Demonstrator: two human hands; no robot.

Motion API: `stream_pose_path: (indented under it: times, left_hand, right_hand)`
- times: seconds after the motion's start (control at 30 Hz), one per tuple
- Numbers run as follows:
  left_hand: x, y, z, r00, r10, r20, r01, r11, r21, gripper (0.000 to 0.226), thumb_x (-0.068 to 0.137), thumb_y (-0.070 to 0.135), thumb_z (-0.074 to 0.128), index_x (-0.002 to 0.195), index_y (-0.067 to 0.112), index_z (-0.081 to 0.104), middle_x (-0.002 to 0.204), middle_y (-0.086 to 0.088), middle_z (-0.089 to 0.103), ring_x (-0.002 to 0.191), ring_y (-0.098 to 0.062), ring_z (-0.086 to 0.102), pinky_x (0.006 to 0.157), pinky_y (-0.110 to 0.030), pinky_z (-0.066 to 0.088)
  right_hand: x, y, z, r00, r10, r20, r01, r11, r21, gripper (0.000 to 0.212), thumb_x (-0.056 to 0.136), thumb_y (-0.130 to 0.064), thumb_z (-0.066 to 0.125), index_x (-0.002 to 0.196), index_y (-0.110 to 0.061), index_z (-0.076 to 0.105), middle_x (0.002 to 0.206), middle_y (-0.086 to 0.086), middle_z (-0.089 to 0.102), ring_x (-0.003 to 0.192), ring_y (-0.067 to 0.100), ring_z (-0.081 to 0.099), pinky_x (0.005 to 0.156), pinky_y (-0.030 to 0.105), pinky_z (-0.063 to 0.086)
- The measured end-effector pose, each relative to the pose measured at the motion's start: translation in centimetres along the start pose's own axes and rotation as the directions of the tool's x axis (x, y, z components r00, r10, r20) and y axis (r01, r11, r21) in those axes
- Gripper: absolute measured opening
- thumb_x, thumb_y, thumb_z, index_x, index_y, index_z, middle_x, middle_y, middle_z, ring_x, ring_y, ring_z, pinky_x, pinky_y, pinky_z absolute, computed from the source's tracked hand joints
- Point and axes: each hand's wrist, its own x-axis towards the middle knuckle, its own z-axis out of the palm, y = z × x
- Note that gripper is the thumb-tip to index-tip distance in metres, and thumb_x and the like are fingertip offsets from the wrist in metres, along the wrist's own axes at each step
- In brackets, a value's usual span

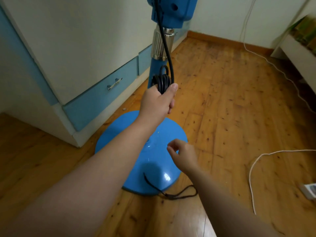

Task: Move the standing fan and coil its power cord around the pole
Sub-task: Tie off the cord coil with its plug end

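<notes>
The left hand point(158, 101) is closing its grip around a bundle of black power cord point(163, 81) against the blue pole point(153, 69), which is rising upright from the round base point(136, 151) on the floor. The right hand point(183, 155), loosely curled and empty, is hovering lower, nearer the trailing cord end point(179, 194) by the base rim.
</notes>
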Motion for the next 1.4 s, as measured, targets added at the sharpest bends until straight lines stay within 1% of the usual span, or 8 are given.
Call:
stream_pose_path:
  times: [0.23, 0.5, 0.67, 0.83, 0.97, 1.1, 1.23, 1.4]
  left_hand:
    - [-0.4, 0.1, 1.0, 0.999, -0.044, -0.022, 0.043, 0.998, -0.051, 0.032, 0.09, 0.033, 0.052, 0.062, 0.019, 0.051, 0.044, 0.007, 0.052, 0.043, -0.011, 0.048, 0.048, -0.024, 0.042]
    - [-0.4, -0.1, 0.7, 0.999, -0.042, -0.034, 0.04, 0.997, -0.073, 0.03, 0.09, 0.032, 0.052, 0.064, 0.018, 0.052, 0.045, 0.007, 0.051, 0.044, -0.011, 0.047, 0.049, -0.025, 0.043]
    - [-0.4, -0.2, 0.4, 0.999, -0.039, -0.029, 0.036, 0.996, -0.082, 0.031, 0.09, 0.033, 0.052, 0.063, 0.018, 0.053, 0.044, 0.007, 0.052, 0.044, -0.01, 0.047, 0.049, -0.024, 0.044]
    - [-0.4, -0.2, 0.0, 0.999, -0.038, -0.02, 0.036, 0.996, -0.084, 0.031, 0.09, 0.033, 0.052, 0.063, 0.019, 0.052, 0.045, 0.007, 0.052, 0.043, -0.009, 0.047, 0.048, -0.023, 0.043]
    - [-0.3, -0.4, -0.3, 0.999, -0.045, -0.018, 0.043, 0.995, -0.088, 0.029, 0.09, 0.032, 0.053, 0.065, 0.016, 0.052, 0.045, 0.007, 0.051, 0.043, -0.008, 0.047, 0.046, -0.02, 0.043]
    - [-0.1, -0.5, -0.5, 0.999, -0.043, 0.001, 0.043, 0.996, -0.078, 0.029, 0.09, 0.032, 0.053, 0.065, 0.017, 0.052, 0.045, 0.007, 0.052, 0.044, -0.01, 0.047, 0.047, -0.021, 0.043]
    - [-0.1, -0.4, -1.0, 0.999, -0.041, 0.021, 0.042, 0.997, -0.064, 0.031, 0.09, 0.033, 0.053, 0.063, 0.018, 0.052, 0.045, 0.007, 0.052, 0.043, -0.01, 0.047, 0.047, -0.02, 0.042]
    - [0.0, -0.1, -1.9, 0.999, -0.043, 0.031, 0.044, 0.998, -0.042, 0.033, 0.09, 0.03, 0.052, 0.061, 0.016, 0.051, 0.042, 0.007, 0.049, 0.039, -0.009, 0.045, 0.042, -0.017, 0.038]
  right_hand:
    - [-4.9, 6.3, 4.1, 0.848, 0.296, 0.439, -0.142, 0.926, -0.35, 0.028, 0.082, -0.028, 0.056, 0.102, -0.009, 0.059, 0.111, 0.013, 0.062, 0.102, 0.028, 0.057, 0.079, 0.03, 0.043]
    - [-7.4, 8.2, 6.9, 0.738, 0.35, 0.576, -0.017, 0.864, -0.504, 0.05, 0.079, -0.037, 0.058, 0.125, -0.019, 0.047, 0.125, 0.011, 0.054, 0.112, 0.028, 0.049, 0.083, 0.034, 0.043]
    - [-7.5, 8.2, 7.5, 0.788, 0.311, 0.531, 0.02, 0.849, -0.528, 0.041, 0.084, -0.022, 0.05, 0.124, -0.021, 0.052, 0.131, 0.008, 0.048, 0.118, 0.027, 0.043, 0.091, 0.034, 0.043]
    - [-7.6, 8.2, 8.2, 0.826, 0.291, 0.483, -0.061, 0.898, -0.436, 0.03, 0.082, -0.008, 0.047, 0.104, -0.015, 0.066, 0.113, 0.006, 0.061, 0.107, 0.025, 0.052, 0.084, 0.033, 0.047]
    - [-7.0, 7.5, 7.5, 0.863, 0.248, 0.44, -0.115, 0.945, -0.306, 0.023, 0.088, -0.027, 0.05, 0.098, -0.013, 0.066, 0.104, 0.008, 0.067, 0.1, 0.025, 0.059, 0.069, 0.027, 0.04]
    - [-4.5, 4.5, 5.4, 0.907, 0.199, 0.372, -0.193, 0.98, -0.054, 0.021, 0.089, -0.023, 0.055, 0.085, -0.006, 0.067, 0.086, 0.015, 0.07, 0.08, 0.025, 0.062, 0.065, 0.028, 0.04]
    - [-0.9, -0.6, 1.8, 0.948, 0.131, 0.29, -0.206, 0.948, 0.244, 0.018, 0.086, -0.015, 0.058, 0.069, -0.012, 0.064, 0.058, -0.001, 0.061, 0.055, 0.013, 0.053, 0.057, 0.025, 0.043]
    - [2.1, -6.1, -2.6, 0.98, 0.066, 0.186, -0.153, 0.849, 0.506, 0.024, 0.089, -0.011, 0.053, 0.066, -0.017, 0.059, 0.057, 0.002, 0.058, 0.058, 0.021, 0.049, 0.06, 0.033, 0.04]
